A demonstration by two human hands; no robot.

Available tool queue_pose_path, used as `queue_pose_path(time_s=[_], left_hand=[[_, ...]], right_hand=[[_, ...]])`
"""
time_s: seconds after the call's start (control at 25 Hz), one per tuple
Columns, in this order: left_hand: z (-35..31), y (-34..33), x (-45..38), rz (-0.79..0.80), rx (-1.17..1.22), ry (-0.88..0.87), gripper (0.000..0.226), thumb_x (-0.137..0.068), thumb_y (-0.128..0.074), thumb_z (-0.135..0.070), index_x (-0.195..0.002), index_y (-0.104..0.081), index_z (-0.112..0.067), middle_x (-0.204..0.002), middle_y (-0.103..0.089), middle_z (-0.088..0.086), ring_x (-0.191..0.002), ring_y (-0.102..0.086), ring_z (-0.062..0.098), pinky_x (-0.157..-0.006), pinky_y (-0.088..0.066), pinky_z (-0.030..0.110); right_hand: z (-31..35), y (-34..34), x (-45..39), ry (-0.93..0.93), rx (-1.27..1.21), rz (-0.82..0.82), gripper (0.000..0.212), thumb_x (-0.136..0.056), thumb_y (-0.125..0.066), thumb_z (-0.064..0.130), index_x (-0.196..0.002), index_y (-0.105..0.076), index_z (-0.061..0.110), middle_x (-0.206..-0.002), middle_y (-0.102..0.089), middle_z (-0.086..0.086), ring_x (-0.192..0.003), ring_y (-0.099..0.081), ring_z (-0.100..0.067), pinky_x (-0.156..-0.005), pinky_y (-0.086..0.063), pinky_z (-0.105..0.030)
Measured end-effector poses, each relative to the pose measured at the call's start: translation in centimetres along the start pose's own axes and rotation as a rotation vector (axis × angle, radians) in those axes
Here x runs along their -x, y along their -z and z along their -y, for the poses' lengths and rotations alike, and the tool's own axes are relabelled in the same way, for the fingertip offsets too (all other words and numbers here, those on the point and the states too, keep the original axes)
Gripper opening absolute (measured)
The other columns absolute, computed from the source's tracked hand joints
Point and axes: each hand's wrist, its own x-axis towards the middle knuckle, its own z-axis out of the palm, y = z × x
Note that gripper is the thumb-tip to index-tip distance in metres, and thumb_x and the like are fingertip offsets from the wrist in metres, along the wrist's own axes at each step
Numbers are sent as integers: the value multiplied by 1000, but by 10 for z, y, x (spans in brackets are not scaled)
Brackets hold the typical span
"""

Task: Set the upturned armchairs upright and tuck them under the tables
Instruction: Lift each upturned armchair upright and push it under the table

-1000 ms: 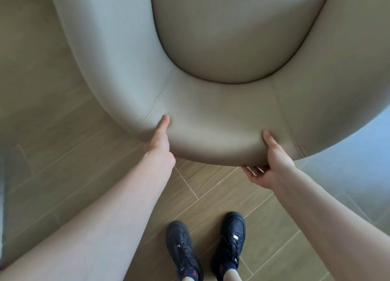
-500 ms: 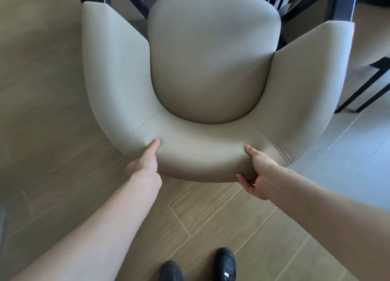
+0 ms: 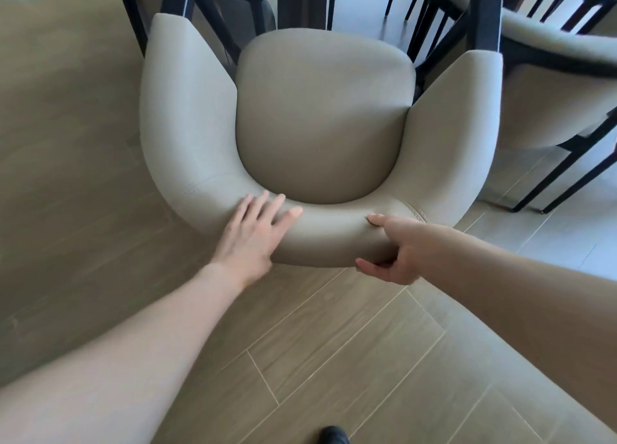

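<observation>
Both hands on the armchair (image 3: 320, 116) back rim: left hand (image 3: 253, 233) flat, right hand (image 3: 397, 253) gripping

Both bare arms reach forward, hands on the armchair's curved backrest.

The left hand (image 3: 248, 235) lies flat on top of the armchair (image 3: 320, 126) back, fingers straight and slightly spread, wrist nearly level. The right hand (image 3: 395, 251) grips the back's rim, thumb (image 3: 377, 220) on top and fingers curled underneath, with the forearm coming in from the right.
</observation>
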Motion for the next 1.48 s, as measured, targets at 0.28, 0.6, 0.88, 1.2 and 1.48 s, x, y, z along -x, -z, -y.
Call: queue_pose_path(time_s=[0.28, 0.6, 0.88, 1.2, 1.48], left_hand=[[22, 22, -36, -30, -69, -9, 87, -70, -73, -35, -147, -33, -31, -140, -51, -8, -129, -48, 21, -110, -33, 35], [27, 50, -73, 46, -164, 40, 93, -72, -81, -45, -148, -32, -26, -129, -59, -8, -122, -56, 21, -106, -40, 32], [11, 82, -78, 110, -175, 31, 58, -71, -79, -42, -115, -47, -23, -101, -68, -3, -97, -67, 26, -66, -33, 32], [0, 105, -99, 127, -173, 4, 61, -63, -80, -57, -99, -45, -22, -68, -43, -2, -74, -54, 27, -53, -22, 31], [23, 125, -145, 173, -51, 49, 70, -59, -82, -62, -111, -54, -25, -79, -54, -2, -79, -47, 26, -68, -34, 34]], right_hand=[[10, 20, -2, 1245, 1435, -525, 79, -68, -81, 49, -122, -36, 15, -116, -36, -5, -116, -45, -29, -95, -40, -39], [40, 6, -40, 1443, 1690, -611, 89, -76, -77, 15, -148, -23, 16, -157, -28, -5, -147, -25, -27, -117, -8, -66], [67, 28, -20, 1379, 1886, -545, 73, -70, -80, 24, -128, -37, 18, -111, -55, 5, -114, -52, -23, -109, -30, -62], [108, 52, -9, 1382, 1932, -457, 69, -67, -80, 27, -122, -39, 24, -107, -50, 10, -113, -51, -20, -106, -35, -54], [152, 36, -7, 1367, 1828, -510, 77, -71, -79, 27, -134, -35, 22, -124, -49, 3, -128, -44, -21, -109, -31, -56]])
